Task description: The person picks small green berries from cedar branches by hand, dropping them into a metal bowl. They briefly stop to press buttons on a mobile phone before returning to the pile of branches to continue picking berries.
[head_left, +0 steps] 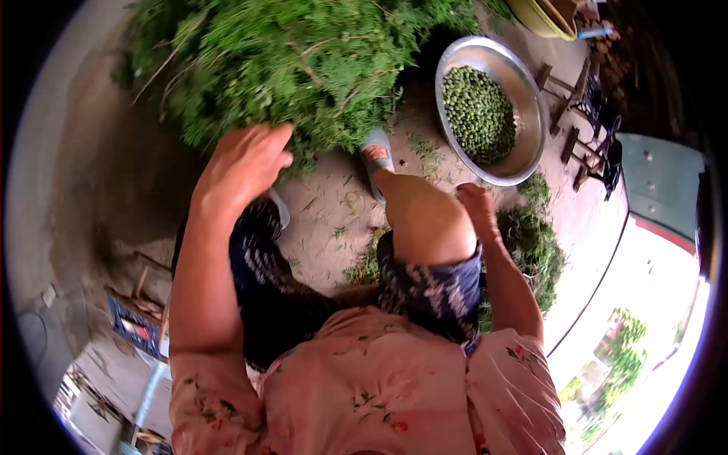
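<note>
A large heap of feathery green branches [288,68] lies on the floor in front of me. My left hand [246,163] is over the heap's near edge, fingers bent, with a gap between thumb and forefinger and nothing visible between them. Beside my bare knee is my right hand [476,203], its fingers curled closed; whatever they may hold is hidden. Just beyond that hand stands a wide metal basin [531,114], partly filled with small round green fruits [478,114].
More cut greenery [531,250] lies right of my leg. Small wooden stools [580,155] stand beyond the basin, and a yellowish tub [542,19] is at the top right. A blue crate [133,326] sits at left. Leaf scraps dot the floor [318,220].
</note>
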### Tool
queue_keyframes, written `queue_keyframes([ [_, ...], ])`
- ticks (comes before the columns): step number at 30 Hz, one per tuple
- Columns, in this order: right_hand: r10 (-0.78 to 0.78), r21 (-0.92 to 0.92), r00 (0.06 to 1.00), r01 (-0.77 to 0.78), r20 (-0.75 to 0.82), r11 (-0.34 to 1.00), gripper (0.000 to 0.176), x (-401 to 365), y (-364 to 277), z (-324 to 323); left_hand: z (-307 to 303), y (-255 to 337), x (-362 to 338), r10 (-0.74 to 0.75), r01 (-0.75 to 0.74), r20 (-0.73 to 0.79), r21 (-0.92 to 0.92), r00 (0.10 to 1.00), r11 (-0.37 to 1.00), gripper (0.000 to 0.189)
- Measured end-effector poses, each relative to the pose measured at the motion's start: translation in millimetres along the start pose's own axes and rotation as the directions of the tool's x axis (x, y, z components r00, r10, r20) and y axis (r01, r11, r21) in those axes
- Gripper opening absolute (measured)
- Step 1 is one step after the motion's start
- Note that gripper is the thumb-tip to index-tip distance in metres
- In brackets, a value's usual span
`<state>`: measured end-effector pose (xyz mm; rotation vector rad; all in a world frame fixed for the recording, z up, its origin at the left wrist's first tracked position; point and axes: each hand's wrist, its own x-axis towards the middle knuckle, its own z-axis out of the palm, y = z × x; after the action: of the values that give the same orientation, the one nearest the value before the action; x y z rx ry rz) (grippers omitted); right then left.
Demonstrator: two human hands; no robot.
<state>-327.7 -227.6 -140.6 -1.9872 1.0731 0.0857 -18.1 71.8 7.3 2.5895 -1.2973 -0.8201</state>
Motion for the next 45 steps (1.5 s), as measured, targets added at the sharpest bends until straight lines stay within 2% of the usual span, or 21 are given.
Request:
queue_keyframes([
  [1,-0.165,-0.23,0.986,0.158,-0.011,0.96,0.015,8.3,27.0,18.4,1.9,3.6,0.5,0.053,-0.056,-0.051,-0.055,0.997,0.997,0.041],
  [3,0.012,-0.231,0.997,0.006,0.074,0.973,0.016,19.9,45.7,48.3,3.5,12.7,5.7,0.108,-0.116,-0.084,-0.105,0.991,0.988,0.041],
  [7,0.059,-0.281,0.974,0.005,0.219,0.96,0.019,55.0,83.4,95.6,0.4,25.8,18.5,0.082,-0.083,-0.025,-0.037,0.996,0.996,0.042],
  [10,0.042,-0.245,0.985,0.001,0.168,0.969,0.018,82.5,101.1,128.7,3.7,26.5,26.5,0.025,-0.025,0.022,-0.004,0.999,1.0,0.045],
  [12,0.181,-0.123,0.983,-0.178,0.017,0.976,0.02,101.5,96.0,148.6,2.2,29.6,31.6,-0.003,0.002,0.028,0.053,1.0,0.999,0.046],
  [14,0.239,-0.156,0.971,-0.239,-0.02,0.958,0.026,117.3,79.4,160.4,4.8,32.3,34.8,0.009,-0.011,0.045,0.04,0.999,0.999,0.047],
  [15,0.093,-0.272,0.996,-0.093,-0.013,0.958,0.029,125.8,75.8,170.6,6.0,34.5,36.6,0.006,-0.011,0.065,0.08,0.998,0.997,0.047],
  [16,0.214,-0.247,0.975,-0.221,-0.053,0.944,0.026,127.1,71.3,176.7,6.8,35.8,38.0,0.002,-0.012,0.08,0.123,0.997,0.992,0.047],
  [18,0.211,-0.355,0.966,-0.253,-0.152,0.9,0.023,132.0,65.6,189.7,7.5,34.7,39.7,0.027,-0.037,0.091,0.117,0.996,0.992,0.048],
  [22,0.234,-0.312,0.967,-0.254,-0.099,0.916,0.02,139.8,78.1,186.8,8.4,35.2,43.7,0.018,-0.031,0.117,0.104,0.993,0.994,0.046],
  [24,0.122,-0.214,0.992,-0.123,-0.016,0.969,0.018,132.2,68.3,176.4,7.3,36.9,43.8,-0.001,-0.01,0.118,0.097,0.993,0.995,0.046],
  [25,-0.068,-0.146,0.989,0.049,-0.133,0.988,0.017,127.2,70.0,176.2,5.9,38.5,43.7,0.003,-0.014,0.117,0.095,0.993,0.995,0.046],
  [26,-0.068,-0.147,0.988,0.048,-0.136,0.988,0.017,123.7,50.9,161.1,4.5,40.4,43.9,-0.008,-0.003,0.108,0.098,0.994,0.995,0.046],
  [28,-0.266,-0.066,0.925,0.258,-0.272,0.964,0.018,108.5,12.0,111.0,5.1,43.0,42.9,-0.004,-0.008,0.123,0.096,0.992,0.995,0.047],
  [30,-0.33,-0.08,0.851,0.327,-0.409,0.942,0.022,97.6,-21.1,46.7,7.9,43.4,42.2,-0.001,-0.005,0.068,0.086,0.998,0.996,0.053],
  [34,-0.498,-0.465,0.57,0.216,-0.654,0.858,0.023,99.4,-22.7,-19.0,13.1,39.8,40.0,0.014,-0.019,0.076,0.065,0.997,0.998,0.052],
  [35,-0.446,-0.358,0.587,0.267,-0.676,0.895,0.023,96.6,-22.1,-20.3,14.4,38.9,40.3,0.019,-0.027,0.079,0.093,0.997,0.995,0.052],
  [38,-0.445,-0.165,0.814,0.414,-0.374,0.895,0.024,93.2,-5.1,14.7,15.6,39.1,42.6,0.003,-0.015,0.094,0.132,0.996,0.991,0.051],
  [40,-0.362,-0.035,0.928,0.366,0.083,0.93,0.027,98.4,-3.6,46.8,16.5,40.0,42.9,0.017,-0.028,0.088,0.128,0.996,0.991,0.05],
  [42,-0.214,-0.343,0.962,0.262,0.171,0.902,0.036,115.9,17.7,89.3,16.2,43.3,45.6,-0.008,0.0,0.086,0.093,0.996,0.996,0.049],
  [45,-0.002,-0.577,0.999,0.032,0.053,0.816,0.056,114.7,85.9,141.0,21.7,40.3,46.4,-0.009,-0.004,0.117,0.112,0.993,0.994,0.047],
])
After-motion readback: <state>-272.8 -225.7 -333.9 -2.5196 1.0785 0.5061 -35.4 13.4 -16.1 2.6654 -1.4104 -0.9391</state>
